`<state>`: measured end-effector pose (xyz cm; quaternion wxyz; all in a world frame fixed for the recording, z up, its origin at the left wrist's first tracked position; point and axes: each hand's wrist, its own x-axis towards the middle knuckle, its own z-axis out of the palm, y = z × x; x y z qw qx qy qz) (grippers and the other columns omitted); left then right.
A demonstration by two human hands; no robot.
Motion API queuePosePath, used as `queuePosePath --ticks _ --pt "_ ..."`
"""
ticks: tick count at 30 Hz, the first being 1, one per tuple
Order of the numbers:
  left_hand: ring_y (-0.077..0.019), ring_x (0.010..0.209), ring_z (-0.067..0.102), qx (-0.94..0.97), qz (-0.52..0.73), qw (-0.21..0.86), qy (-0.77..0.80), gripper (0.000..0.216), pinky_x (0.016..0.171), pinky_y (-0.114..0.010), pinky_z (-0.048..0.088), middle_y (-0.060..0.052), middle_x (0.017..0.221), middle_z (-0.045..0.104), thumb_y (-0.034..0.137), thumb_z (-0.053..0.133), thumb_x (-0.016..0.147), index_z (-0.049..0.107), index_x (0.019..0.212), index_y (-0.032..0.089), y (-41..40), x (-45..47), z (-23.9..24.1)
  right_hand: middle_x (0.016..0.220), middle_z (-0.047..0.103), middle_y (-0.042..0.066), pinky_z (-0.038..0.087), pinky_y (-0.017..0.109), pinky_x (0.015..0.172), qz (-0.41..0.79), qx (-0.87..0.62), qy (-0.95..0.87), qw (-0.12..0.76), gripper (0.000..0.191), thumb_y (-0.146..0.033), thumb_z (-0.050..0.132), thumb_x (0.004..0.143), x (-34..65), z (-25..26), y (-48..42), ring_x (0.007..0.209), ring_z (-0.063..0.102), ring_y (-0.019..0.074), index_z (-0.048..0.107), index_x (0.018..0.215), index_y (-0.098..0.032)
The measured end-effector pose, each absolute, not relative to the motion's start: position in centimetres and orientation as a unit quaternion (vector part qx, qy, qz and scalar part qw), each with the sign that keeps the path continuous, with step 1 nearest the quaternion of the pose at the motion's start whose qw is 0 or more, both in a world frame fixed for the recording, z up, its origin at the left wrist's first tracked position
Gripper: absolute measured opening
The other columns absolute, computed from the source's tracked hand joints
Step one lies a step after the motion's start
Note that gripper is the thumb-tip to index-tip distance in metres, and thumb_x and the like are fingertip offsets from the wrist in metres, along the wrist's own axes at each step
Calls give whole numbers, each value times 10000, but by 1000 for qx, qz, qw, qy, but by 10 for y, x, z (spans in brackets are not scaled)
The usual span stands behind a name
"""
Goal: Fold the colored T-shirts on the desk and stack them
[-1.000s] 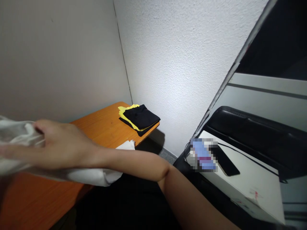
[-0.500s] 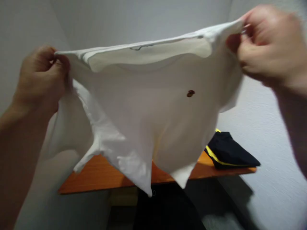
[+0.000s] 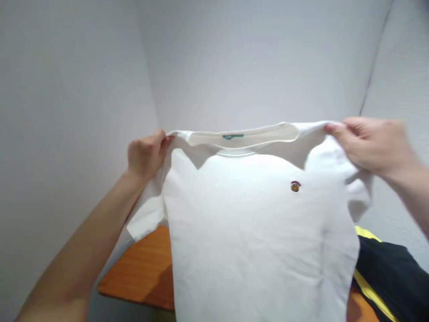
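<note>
A white T-shirt (image 3: 248, 223) hangs spread out in front of me, its neckline at the top and a small emblem (image 3: 295, 186) on its chest. My left hand (image 3: 147, 152) pinches one shoulder of the shirt, closed on the cloth. At the other shoulder my right hand (image 3: 375, 143) grips the fabric between thumb and fingers. Inside the collar a green label (image 3: 233, 136) shows. Both short sleeves droop below my hands, and the lower hem lies beyond the bottom of the view.
Behind the shirt is an orange-brown wooden tabletop (image 3: 140, 270). Dark cloth with yellow edging (image 3: 395, 273) lies folded at its right end. Pale walls (image 3: 248, 58) meet in corners to the left and right.
The shirt has opened out and hangs straighter, where before its lower part was swung up and bunched. Both hands appear lower and farther away, still holding the shoulders.
</note>
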<state>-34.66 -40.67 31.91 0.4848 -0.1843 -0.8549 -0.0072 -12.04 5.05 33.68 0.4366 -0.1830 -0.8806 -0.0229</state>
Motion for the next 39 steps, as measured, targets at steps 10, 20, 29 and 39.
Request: queuePosePath --ticks 10,20,29,39 --pt "-211 1039 608 -281 -9 135 -950 322 909 -424 495 -84 1158 625 397 545 947 600 1144 148 -357 -431 203 1227 554 247 436 444 898 -50 -270 -955 115 447 -388 414 991 -272 185 -55 1155 524 345 511 1289 -69" --pt "-311 1458 199 -259 -14 4 -966 619 1155 -514 200 -97 1584 231 536 194 974 296 1508 241 -351 -427 45 1577 194 74 167 549 1142 -1 -205 -979 4 680 -647 263 955 -269 33 -36 1435 133 371 270 1531 -285" --pt "-304 1441 257 -266 -22 17 -963 576 1154 -522 191 -112 1558 301 469 222 981 350 1486 222 -345 -428 63 1587 161 29 87 545 1163 50 -232 -971 30 633 -609 347 958 -272 23 -31 1450 71 336 292 1519 -321" --pt "-222 1166 531 -574 -158 149 -790 313 971 -357 415 -91 1339 547 326 473 932 549 1213 212 -306 -205 117 1340 521 209 361 378 1053 24 -314 -948 37 499 -382 375 997 -272 78 37 1270 468 286 496 1375 -80"
